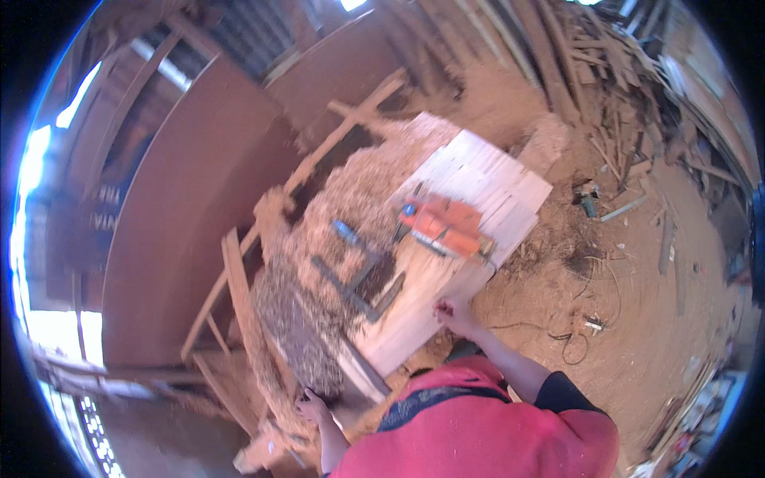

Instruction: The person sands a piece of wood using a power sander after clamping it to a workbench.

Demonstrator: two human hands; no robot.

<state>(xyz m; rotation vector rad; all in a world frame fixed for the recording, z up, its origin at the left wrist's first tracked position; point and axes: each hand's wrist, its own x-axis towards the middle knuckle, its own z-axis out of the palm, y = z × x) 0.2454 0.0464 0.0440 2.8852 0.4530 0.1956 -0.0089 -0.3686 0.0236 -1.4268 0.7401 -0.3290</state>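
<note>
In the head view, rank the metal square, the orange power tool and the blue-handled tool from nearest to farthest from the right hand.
From the right hand:
1. Metal square, just left of it on the board.
2. Orange power tool, up the board, beyond the hand.
3. Blue-handled tool, farther left, in the sawdust.

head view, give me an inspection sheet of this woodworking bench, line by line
surface: rough bench heaped with sawdust and shavings
job's things: pale wooden panel lying flat, an orange power tool on top of it, metal square at its near end
clutter: blue-handled tool in the sawdust
hands: right hand on the panel's edge, left hand on the bench's near end; both empty
cables: loose cord on the dirt floor
surroundings: brown boards leaning left, scrap timber pile far right
</note>
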